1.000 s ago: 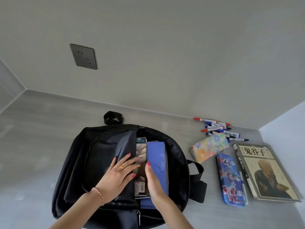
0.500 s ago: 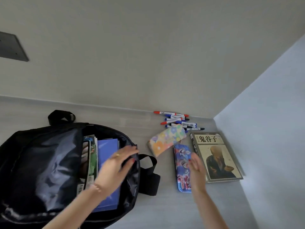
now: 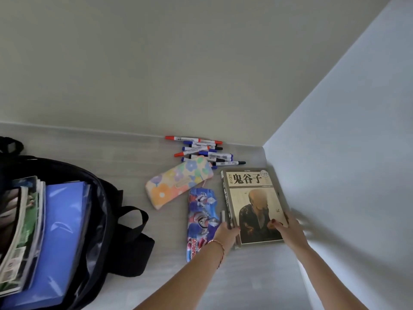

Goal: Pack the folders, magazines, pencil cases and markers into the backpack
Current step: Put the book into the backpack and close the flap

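Two hands reach for a magazine (image 3: 254,206) lying flat near the right edge of the pale counter (image 3: 245,278), close to the side wall (image 3: 346,153), its cover showing large black Chinese characters above a seated figure. The largest item, a black backpack (image 3: 107,220), lies open at the counter's left edge, partly out of frame, its straps spilling toward the middle. Inside it stand a blue folder (image 3: 64,231) and, to the folder's left, a few magazines (image 3: 24,220) with green and white spines. On the magazine by the wall, the left hand (image 3: 228,234) curls its fingers around the lower left corner at the spine, gripping it, while the right hand (image 3: 290,233) grasps the lower right corner with the thumb pressed on the cover and the fingers, blurred, behind the edge. A red-and-white cord bracelet (image 3: 218,245) circles the left wrist. Just left of the magazine, touching or nearly touching its spine, lies a blue pencil case (image 3: 202,218) printed with a cartoon hero, its lower end partly under the left forearm. Above it, tilted, sits a floral pencil case (image 3: 178,183) in pastel colours. A loose heap of markers (image 3: 205,151) with red, blue and black caps lies along the counter's back edge against the rear wall (image 3: 178,63), the nearest ones touching the floral case's upper end.
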